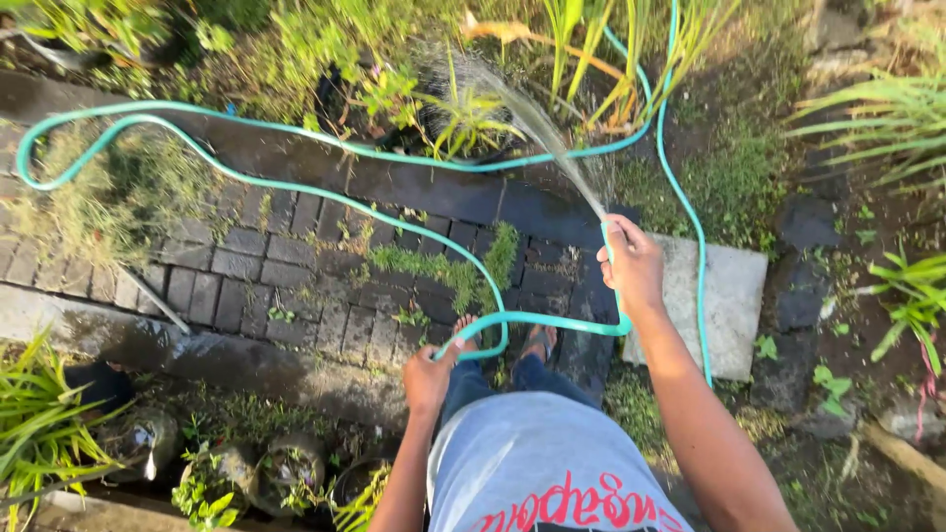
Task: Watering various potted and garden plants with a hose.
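A long teal garden hose (296, 187) snakes in loops over a wet brick path (256, 266). My right hand (634, 264) grips the hose's end, thumb over the mouth, and a fan of water (522, 108) sprays up and left onto a potted plant (463, 118). My left hand (431, 374) is closed on a lower stretch of the same hose near my waist. Below the hands I see my grey shirt, jeans and sandalled feet (537, 340).
Green plants and grass line the far side of the path. Several dark pots with plants (266, 473) stand at the lower left. A grey concrete slab (729, 296) lies to the right, beside dark soil and leafy plants (916, 286).
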